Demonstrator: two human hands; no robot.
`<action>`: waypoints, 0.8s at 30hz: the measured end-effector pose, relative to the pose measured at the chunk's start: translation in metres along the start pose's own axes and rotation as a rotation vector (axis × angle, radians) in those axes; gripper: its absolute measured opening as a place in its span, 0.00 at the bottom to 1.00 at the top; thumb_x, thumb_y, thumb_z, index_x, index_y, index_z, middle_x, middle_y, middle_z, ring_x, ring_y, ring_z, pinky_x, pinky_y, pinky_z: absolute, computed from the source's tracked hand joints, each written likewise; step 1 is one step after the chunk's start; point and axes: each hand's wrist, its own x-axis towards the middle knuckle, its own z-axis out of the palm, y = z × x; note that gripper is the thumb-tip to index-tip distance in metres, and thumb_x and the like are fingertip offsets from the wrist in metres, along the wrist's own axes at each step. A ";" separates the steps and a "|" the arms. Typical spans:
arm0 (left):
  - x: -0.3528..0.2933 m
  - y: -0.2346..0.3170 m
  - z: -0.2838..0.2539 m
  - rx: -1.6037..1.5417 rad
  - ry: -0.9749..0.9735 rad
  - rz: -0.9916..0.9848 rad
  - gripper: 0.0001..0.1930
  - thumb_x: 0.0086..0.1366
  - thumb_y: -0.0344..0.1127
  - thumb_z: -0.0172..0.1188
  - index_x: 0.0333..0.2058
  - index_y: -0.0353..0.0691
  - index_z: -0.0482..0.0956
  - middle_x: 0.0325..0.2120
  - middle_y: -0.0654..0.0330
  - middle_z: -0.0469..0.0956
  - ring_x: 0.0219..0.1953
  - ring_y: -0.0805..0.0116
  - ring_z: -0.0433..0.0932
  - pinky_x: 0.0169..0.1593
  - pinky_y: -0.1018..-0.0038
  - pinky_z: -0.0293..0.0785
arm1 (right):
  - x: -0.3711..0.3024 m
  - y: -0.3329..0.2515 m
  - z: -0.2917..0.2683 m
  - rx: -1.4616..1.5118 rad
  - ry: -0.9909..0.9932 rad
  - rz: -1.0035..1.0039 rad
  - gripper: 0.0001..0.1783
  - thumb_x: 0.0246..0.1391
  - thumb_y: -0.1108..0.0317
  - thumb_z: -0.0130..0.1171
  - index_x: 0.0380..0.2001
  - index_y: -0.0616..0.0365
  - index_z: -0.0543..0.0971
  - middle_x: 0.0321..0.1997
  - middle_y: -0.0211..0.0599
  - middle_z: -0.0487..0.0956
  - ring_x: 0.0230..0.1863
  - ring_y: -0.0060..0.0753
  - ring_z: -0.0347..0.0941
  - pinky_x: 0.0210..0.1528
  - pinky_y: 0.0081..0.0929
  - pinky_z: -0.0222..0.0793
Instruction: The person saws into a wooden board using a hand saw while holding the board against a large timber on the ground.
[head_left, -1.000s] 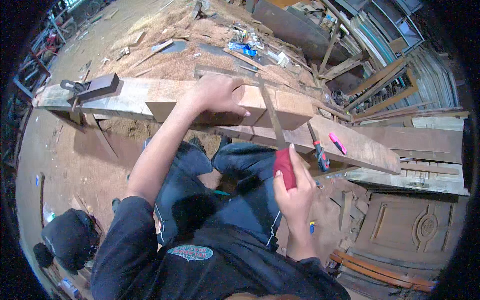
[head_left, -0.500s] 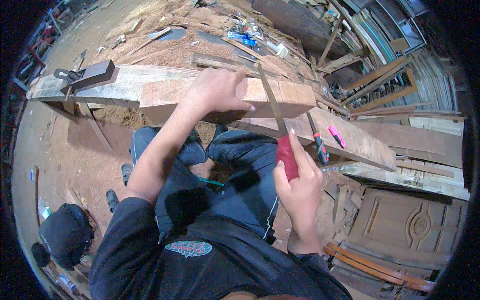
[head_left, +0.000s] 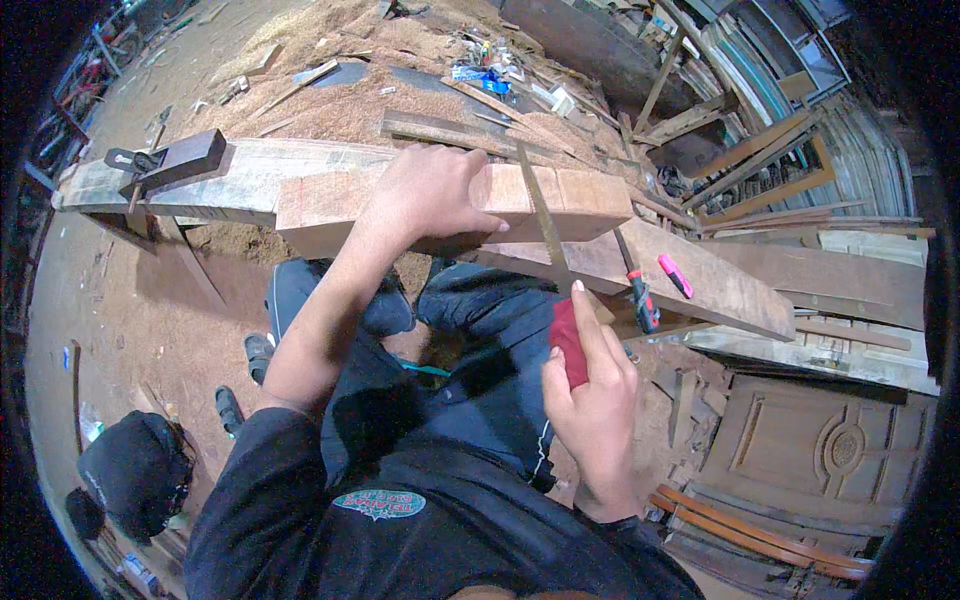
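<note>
A thick wooden block (head_left: pixel 330 205) lies across a long plank bench, with pencil-like or cut lines across its right part. Over its top my left hand (head_left: pixel 435 195) is closed, thumb on the near face, pressing and gripping it. My right hand (head_left: pixel 595 400) wraps around the red handle of a narrow, tapering hand saw (head_left: pixel 543 215). The saw's blade crosses the block to the right of my left hand, its tip pointing away past the far edge. Whether the teeth sit inside a cut is too small to tell.
On the plank bench (head_left: pixel 725 275) to the right lie a red-and-black handled tool (head_left: pixel 642 300) and a pink marker (head_left: pixel 675 276). A dark hand plane (head_left: pixel 180 165) rests at the bench's left end. Wood shavings (head_left: pixel 330 110) and offcuts cover the ground beyond; a carved panel (head_left: pixel 810 440) lies right.
My right hand has drawn the saw back toward me, so its tip reaches less far past the block. My left hand stays on the block, which has barely shifted.
</note>
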 end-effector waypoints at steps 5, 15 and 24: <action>0.005 0.014 -0.007 -0.004 -0.106 -0.035 0.43 0.50 0.70 0.73 0.49 0.34 0.82 0.42 0.39 0.86 0.48 0.39 0.85 0.53 0.50 0.80 | 0.019 -0.009 0.014 -0.028 -0.006 0.112 0.38 0.56 0.75 0.59 0.72 0.58 0.71 0.45 0.61 0.82 0.47 0.63 0.81 0.53 0.48 0.77; 0.001 0.005 -0.003 -0.009 -0.012 0.008 0.41 0.52 0.69 0.72 0.46 0.34 0.83 0.38 0.39 0.87 0.46 0.38 0.86 0.54 0.49 0.80 | -0.005 -0.021 -0.009 0.011 -0.061 0.149 0.39 0.55 0.77 0.59 0.72 0.56 0.71 0.45 0.61 0.82 0.45 0.63 0.82 0.50 0.49 0.78; 0.009 0.015 -0.011 0.006 -0.129 -0.038 0.41 0.50 0.71 0.73 0.46 0.36 0.84 0.34 0.42 0.86 0.42 0.40 0.86 0.50 0.48 0.81 | 0.013 -0.009 0.006 -0.002 -0.036 0.166 0.37 0.56 0.77 0.59 0.71 0.57 0.72 0.46 0.62 0.83 0.46 0.62 0.83 0.51 0.49 0.79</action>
